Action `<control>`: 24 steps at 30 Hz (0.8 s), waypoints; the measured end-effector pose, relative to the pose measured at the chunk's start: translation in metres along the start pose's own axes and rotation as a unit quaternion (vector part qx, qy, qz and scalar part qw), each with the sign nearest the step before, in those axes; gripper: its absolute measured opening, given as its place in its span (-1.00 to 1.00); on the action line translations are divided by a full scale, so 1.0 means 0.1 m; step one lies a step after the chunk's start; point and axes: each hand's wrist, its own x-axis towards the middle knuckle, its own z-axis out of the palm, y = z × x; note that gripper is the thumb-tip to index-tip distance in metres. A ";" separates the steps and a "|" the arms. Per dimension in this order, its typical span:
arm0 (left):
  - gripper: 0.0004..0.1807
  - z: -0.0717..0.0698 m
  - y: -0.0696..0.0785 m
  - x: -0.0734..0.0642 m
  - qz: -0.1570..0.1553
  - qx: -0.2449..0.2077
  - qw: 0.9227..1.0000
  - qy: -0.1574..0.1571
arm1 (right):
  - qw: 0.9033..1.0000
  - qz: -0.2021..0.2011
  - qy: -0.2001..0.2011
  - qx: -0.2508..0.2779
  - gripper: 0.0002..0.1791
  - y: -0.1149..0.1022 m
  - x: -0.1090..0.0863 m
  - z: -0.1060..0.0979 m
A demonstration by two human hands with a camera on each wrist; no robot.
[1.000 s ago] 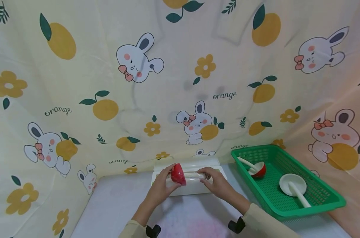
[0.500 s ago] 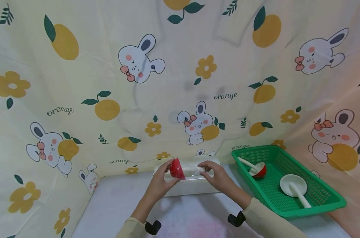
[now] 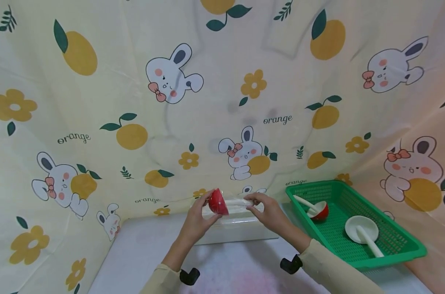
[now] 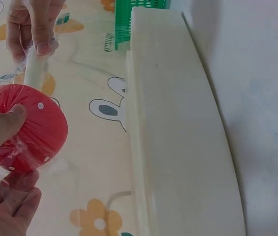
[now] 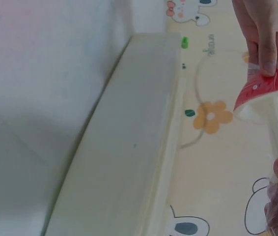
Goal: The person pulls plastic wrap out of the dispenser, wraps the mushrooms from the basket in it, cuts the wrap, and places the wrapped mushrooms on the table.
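A ladle (image 3: 217, 203) with a red, white-dotted bowl and a white handle is held level above a long white box (image 3: 240, 232). Clear plastic film (image 4: 18, 147) wraps its bowl and handle, creased over the red outside. My left hand (image 3: 195, 222) grips the bowl, thumb on one side and fingers round the other. At the far end of the handle, my right hand (image 3: 269, 213) pinches it through the film. From the right wrist side, the bowl's white inside shows, facing toward my right hand.
A green basket (image 3: 325, 249) on the right holds another red-bowled ladle (image 3: 320, 210) and a white ladle (image 3: 362, 229) lying bowl down. Behind the white table (image 3: 141, 249) hangs a patterned cloth (image 3: 207, 122). The white box stands against it.
Both hands have lifted the ladle higher above the box, after lowering over it at first. The film-covered handle shows more plainly now. The basket and its ladles stay put.
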 end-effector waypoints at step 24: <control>-0.03 -0.08 0.14 0.14 0.024 0.008 0.999 0.036 | 0.999 -0.030 0.030 -0.001 -0.60 -0.08 0.15 -0.13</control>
